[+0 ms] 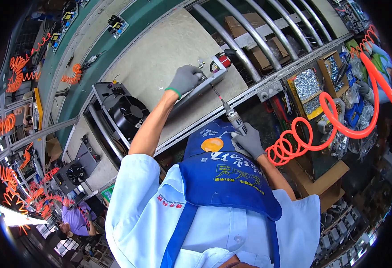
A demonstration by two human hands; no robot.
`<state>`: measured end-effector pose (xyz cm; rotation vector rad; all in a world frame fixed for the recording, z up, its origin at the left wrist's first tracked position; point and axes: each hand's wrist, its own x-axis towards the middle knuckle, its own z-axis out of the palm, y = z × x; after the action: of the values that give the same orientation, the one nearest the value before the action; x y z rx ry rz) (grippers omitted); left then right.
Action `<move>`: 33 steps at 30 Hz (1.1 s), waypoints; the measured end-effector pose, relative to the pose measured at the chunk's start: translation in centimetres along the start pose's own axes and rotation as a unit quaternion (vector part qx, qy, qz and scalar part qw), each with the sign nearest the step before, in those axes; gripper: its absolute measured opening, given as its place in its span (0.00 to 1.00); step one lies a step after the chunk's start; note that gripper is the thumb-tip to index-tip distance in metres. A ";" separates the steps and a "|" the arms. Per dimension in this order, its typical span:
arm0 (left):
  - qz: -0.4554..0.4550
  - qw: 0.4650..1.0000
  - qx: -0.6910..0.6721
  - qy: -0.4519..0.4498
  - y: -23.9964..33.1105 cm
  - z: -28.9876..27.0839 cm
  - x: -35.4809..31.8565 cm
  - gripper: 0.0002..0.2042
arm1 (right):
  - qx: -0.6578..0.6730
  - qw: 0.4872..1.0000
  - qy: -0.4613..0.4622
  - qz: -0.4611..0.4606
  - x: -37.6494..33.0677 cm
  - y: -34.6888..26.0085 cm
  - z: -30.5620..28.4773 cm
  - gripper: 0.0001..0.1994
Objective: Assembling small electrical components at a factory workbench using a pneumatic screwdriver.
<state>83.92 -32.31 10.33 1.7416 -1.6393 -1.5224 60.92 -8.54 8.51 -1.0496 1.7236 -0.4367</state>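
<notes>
My right hand [250,142], in a grey glove, is wrapped round a silver air screwdriver [235,119]. Its long thin bit reaches up to the near face of a narrow grey metal panel [200,90], which stands on edge on the worktable. With grey-gloved fingers closed at the panel's top edge, my left hand [184,80] steadies it; the fingertips are partly hidden, so any small part in them cannot be made out. Behind the panel's right end is a red and black part [223,63] with wires. Small loose pieces [201,63] lie just beyond my left hand.
A metal case with a black fan [129,111] stands at left. Steel rollers [231,42] continue the line at upper right. Boxes of screws [306,84] and a coiled red air hose [300,138] are at right. Circuit boards [117,27] ride the green conveyor. Co-workers are nearby.
</notes>
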 end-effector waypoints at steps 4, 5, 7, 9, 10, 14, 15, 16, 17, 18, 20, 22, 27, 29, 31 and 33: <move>0.101 0.959 0.256 -0.070 -0.4 1.3 2.3 0.14 | 0.022 0.999 -0.025 0.026 -0.3 -0.5 -0.3 0.20; 0.088 0.949 0.294 -0.076 -0.4 1.6 2.8 0.14 | 0.023 0.999 -0.025 0.027 -0.3 -0.6 -0.2 0.20; 0.077 0.937 0.331 -0.084 -0.4 1.8 3.5 0.13 | 0.006 1.000 -0.008 0.020 -0.2 -0.6 0.1 0.20; 0.053 0.928 0.352 -0.113 -0.4 2.0 3.9 0.13 | 0.001 1.000 -0.003 0.014 -0.2 -0.4 0.3 0.20; 0.058 0.927 0.355 -0.108 -0.4 2.1 4.1 0.13 | -0.008 1.000 -0.001 0.017 -0.1 -0.2 0.5 0.20; 0.064 0.911 0.377 -0.157 -0.4 2.3 4.9 0.13 | -0.005 1.000 0.002 0.009 0.1 0.4 0.9 0.19; 0.054 0.903 0.392 -0.169 -0.3 2.4 5.1 0.13 | 0.000 1.000 0.007 0.006 0.1 0.5 1.0 0.19; 0.058 0.901 0.398 -0.166 -0.3 2.5 5.3 0.13 | 0.007 1.000 0.010 0.011 0.2 0.6 1.1 0.19; 0.077 0.899 0.401 -0.157 -0.3 2.6 5.5 0.13 | 0.005 1.000 0.012 0.003 0.3 0.7 1.2 0.19; 0.092 0.897 0.404 -0.153 -0.4 2.7 5.6 0.13 | 0.006 1.000 0.011 0.007 0.2 0.7 1.3 0.19; 0.087 0.901 0.396 -0.155 -0.5 2.8 5.9 0.13 | 0.005 1.000 0.009 0.008 0.2 0.8 1.4 0.19; 0.092 0.894 0.404 -0.171 -0.5 2.8 6.1 0.13 | 0.032 0.999 0.006 0.011 0.2 0.8 1.4 0.18; 0.064 0.908 0.357 -0.210 -0.1 2.0 5.5 0.12 | 0.023 1.000 0.008 0.002 0.3 0.9 1.5 0.19; 0.019 0.923 0.297 -0.245 0.6 1.3 4.7 0.13 | 0.025 1.000 0.010 -0.001 0.4 1.1 1.7 0.19; -0.048 0.943 0.168 -0.284 1.6 0.7 3.7 0.15 | 0.022 1.000 0.014 0.006 0.5 1.4 1.9 0.19; -0.074 0.948 0.141 -0.274 2.8 0.8 2.6 0.15 | 0.023 1.000 0.014 0.004 0.6 1.6 2.2 0.19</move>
<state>81.22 -35.06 10.97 1.7040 -2.1175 -2.0692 62.11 -7.76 6.12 -1.0070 1.7340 -0.4871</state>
